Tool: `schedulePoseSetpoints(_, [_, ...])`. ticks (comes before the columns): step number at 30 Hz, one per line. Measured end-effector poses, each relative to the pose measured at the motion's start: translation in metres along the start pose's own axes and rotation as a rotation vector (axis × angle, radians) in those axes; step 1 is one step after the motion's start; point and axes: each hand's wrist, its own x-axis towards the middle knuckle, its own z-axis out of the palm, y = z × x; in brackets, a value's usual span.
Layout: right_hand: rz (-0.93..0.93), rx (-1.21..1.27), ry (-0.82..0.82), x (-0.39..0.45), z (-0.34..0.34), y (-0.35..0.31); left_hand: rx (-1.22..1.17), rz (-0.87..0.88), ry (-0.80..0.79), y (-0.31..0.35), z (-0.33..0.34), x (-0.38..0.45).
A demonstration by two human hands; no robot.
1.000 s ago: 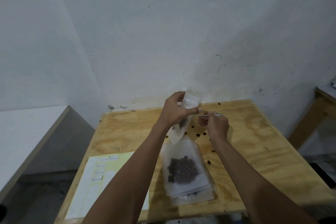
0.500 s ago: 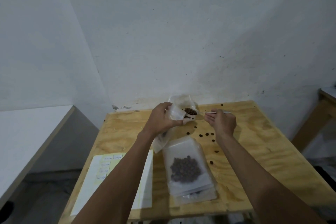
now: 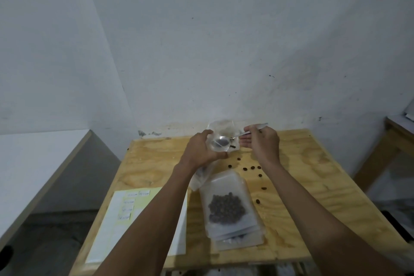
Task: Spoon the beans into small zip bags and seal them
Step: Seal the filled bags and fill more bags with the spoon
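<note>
- Spoon (image 3: 226, 140) lies with its long axis running from about 8 o'clock at the bowl to 2 o'clock at the handle end; the bowl sits inside the mouth of a small clear zip bag (image 3: 218, 144) at the far middle of the plywood table (image 3: 313, 186)
- Right hand (image 3: 263, 144) pinches the spoon's handle between thumb and fingertips, the other fingers loosely curled
- Left hand (image 3: 202, 152) is closed around the zip bag near its mouth, holding it open; the rest of the bag hangs down toward 7 o'clock, past the wrist
- Loose beans (image 3: 251, 168) lie scattered on the wood at 5 o'clock from the right hand
- Stack of flat bags (image 3: 230, 206) lies nearer the person, at 6 o'clock from the hands, the top one showing a dark cluster of beans
- Label sheet (image 3: 134, 219) rests at 8 o'clock, on the table's left side
</note>
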Motion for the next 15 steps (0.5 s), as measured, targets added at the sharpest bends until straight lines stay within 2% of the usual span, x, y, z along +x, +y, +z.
schedulePoseSetpoints(2, [-0.096,-0.051,-0.052,-0.001,0.003,0.003,-0.017,-0.001,-0.002,-0.001,0.000,0.000])
schedulePoseSetpoints(7, [-0.099,0.045,0.147,0.004,0.000,0.015,-0.076,-0.064,0.006,-0.004,-0.002,0.004])
schedulePoseSetpoints(11, [-0.142,-0.132,0.046,0.009,-0.007,0.039,-0.160,-0.090,0.016,-0.007,-0.004,0.006])
schedulePoseSetpoints(15, [-0.159,-0.202,-0.078,0.010,-0.009,0.050,-0.221,-0.095,-0.020,-0.010,-0.004,0.011])
